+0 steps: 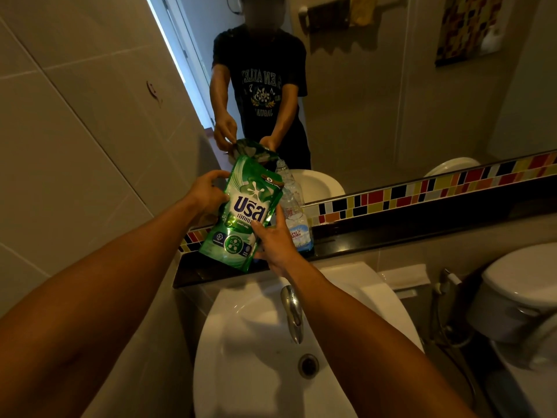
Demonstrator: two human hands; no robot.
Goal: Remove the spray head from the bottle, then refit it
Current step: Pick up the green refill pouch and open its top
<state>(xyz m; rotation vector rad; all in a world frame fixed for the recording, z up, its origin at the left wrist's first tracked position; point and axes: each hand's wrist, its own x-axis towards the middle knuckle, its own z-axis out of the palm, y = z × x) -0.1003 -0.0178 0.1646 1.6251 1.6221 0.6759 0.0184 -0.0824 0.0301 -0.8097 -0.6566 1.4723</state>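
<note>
A clear plastic bottle with a pale blue label stands on the dark ledge under the mirror; its neck is bare and open, and no spray head is in view. In front of it I hold a green detergent refill pouch, tilted, with its top corner near the bottle's mouth. My left hand grips the pouch's upper left edge. My right hand holds its lower right side. The pouch hides the bottle's left side.
Below the ledge is a white sink with a chrome tap and a drain. A toilet and a hose sprayer stand to the right. A tiled wall closes the left. The mirror reflects a person.
</note>
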